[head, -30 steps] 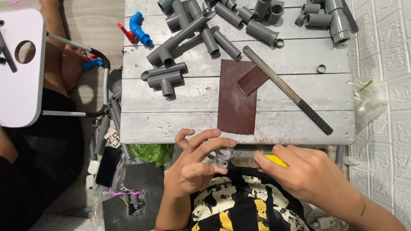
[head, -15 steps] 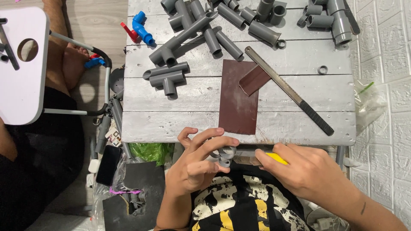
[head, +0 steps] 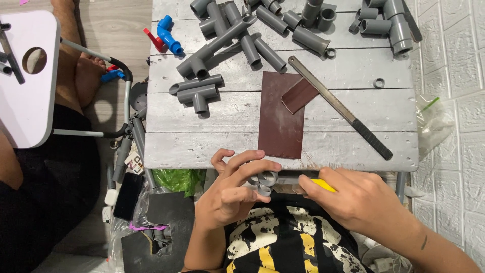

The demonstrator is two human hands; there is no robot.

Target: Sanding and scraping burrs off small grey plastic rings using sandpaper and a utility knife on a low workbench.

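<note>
Both hands grip: left hand (head: 230,194) pinches a grey fitting (head: 264,182), right hand (head: 356,199) clasps a yellow knife (head: 323,185) just below the table (head: 212,146).

Table (head: 353,146): set ahead of the hands.
Sandpaper sheet (head: 279,121): laid on the table's middle, near its front edge.
Saw (head: 339,106): placed right of the sheet, diagonally.
Pipe fittings (head: 242,35): gathered behind the sheet, along the far edge.
Left hand (head: 228,194) and right hand (head: 356,199): held just before the front edge, a fitting (head: 265,182) between them.
</note>
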